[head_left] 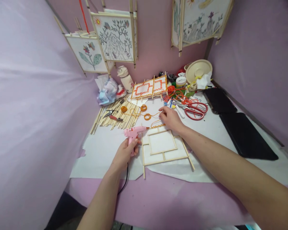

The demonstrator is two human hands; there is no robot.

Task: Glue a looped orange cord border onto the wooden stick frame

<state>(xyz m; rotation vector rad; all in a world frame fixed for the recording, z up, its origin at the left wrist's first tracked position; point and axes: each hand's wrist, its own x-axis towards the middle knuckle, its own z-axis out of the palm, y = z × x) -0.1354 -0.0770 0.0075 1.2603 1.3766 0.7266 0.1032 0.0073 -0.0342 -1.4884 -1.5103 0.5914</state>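
Observation:
My left hand [126,152] is wrapped round the grip of a pink glue gun [134,131], its nozzle pointing right toward a wooden stick frame with a white paper panel [162,145]. My right hand [171,118] rests at the frame's top edge, fingers pressed on an orange trim cord [157,125] laid along the top stick. The cord runs back to small orange coils [147,116]. The gun's black cable [125,179] drops off the front edge.
A pile of bamboo sticks [117,117] with pliers [112,115] lies to the left, red scissors [195,111] to the right. Finished orange-trimmed panels [150,87], a bottle [125,78], a bowl [198,69] and two black cases [244,134] stand behind; painted lanterns [115,36] hang above.

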